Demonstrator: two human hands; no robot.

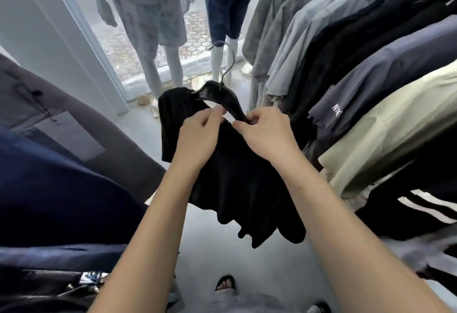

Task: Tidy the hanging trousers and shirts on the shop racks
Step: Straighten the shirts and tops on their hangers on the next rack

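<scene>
Two hands are busy in the middle of the frame, and there's only the one head view to go on. The left hand [197,137] has its thumb and forefinger pinched together at the neckline of a black shirt [230,176], right by a pale tag-looking strip, though I can't tell if it's pinching fabric or the tag. The right hand [264,134] has its fingers curled around the near arm of a black hanger [222,95], gripping it where the cloth meets the shoulder. The hanger's hook points up toward the top centre, not on any rail, so the shirt is off the rack and held out in the aisle.

The row of hanging shirts [346,65] fills the right side of the frame, greys, blacks and a cream one. Dark trousers [61,176] hang at lower left. Two mannequins [153,16] stand at the top by the window.

What could go wrong, as I see it: the far shoulder looks like it's sagging off the hanger's left end, so a tug at the collar could slide the whole shirt off onto the floor. Also that loose hook could snag a neighbouring sleeve going back in.
</scene>
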